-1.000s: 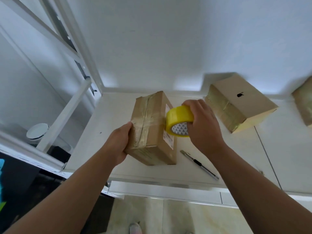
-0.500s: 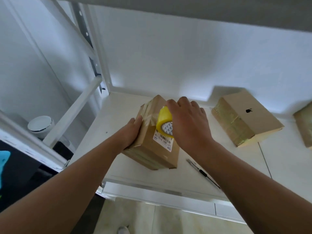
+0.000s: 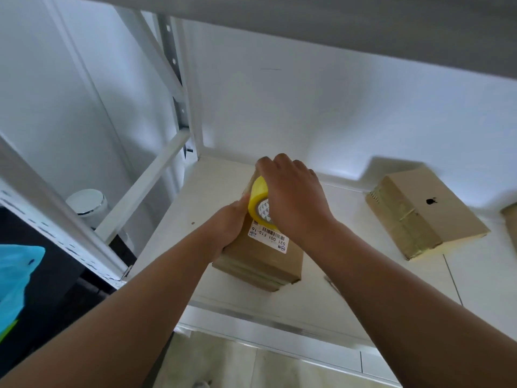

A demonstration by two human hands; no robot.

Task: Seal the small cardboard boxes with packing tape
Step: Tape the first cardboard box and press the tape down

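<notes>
Head view: right hand (image 3: pixel 293 200) is on top of the yellow roll of packing tape (image 3: pixel 258 204), fingers curled over it and gripping, and the roll is pressed onto the top of the small brown cardboard box (image 3: pixel 268 256) that carries a white barcode label. Left hand (image 3: pixel 226 231) grips the box's left side, thumb up beside the roll; its other fingers are hidden. The box sits on the white shelf board (image 3: pixel 377 289), near the front lip, left of centre.

Risks:
- The tape may go down skewed or wrinkled if the roll twists under the palm.
- The box may skid toward the front lip if the left hand loosens during a pull.
- The free tape end isn't visible, so I can't tell whether it is stuck down.
- A slim grey utility knife (image 3: pixel 330 282) lies mostly hidden under the right forearm, and a sweep of that arm could knock it off the lip.

Room:
- The wall is close behind the box.
- The white rack upright (image 3: pixel 193 107) stands at the rear left.
- The upper shelf (image 3: pixel 335 29) caps any lift.
- There is bare board to the right, before the second cardboard box with a black logo (image 3: pixel 425 211).
- A third box (image 3: pixel 510 222) is cut off at the right edge of the frame.
</notes>
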